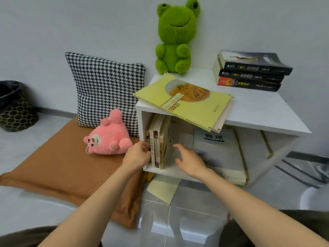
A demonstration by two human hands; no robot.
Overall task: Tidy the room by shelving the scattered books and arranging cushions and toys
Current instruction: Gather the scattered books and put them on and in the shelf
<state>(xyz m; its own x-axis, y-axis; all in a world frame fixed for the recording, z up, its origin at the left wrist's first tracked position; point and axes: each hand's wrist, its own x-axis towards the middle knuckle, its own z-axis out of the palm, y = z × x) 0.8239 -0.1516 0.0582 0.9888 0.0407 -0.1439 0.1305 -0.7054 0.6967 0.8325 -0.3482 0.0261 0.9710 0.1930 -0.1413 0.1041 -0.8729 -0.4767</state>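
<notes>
Patterned waste bin (17, 109) by wall (71, 24)

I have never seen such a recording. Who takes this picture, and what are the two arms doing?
There is no machine here: a person wears one camera on the head, so you look down along their own arms. The left hand touches the spines of the upright books inside the white shelf cube; whether it grips one I cannot tell. The right hand reaches in beside them, fingers spread, holding nothing. A grey textbook is further right in the cube. On top sit a green frog plush, a stack of three dark books and a yellow-green book that overhangs the front edge. Left of the cube, a pink plush toy lies on a brown cushion, before a houndstooth cushion.
</notes>
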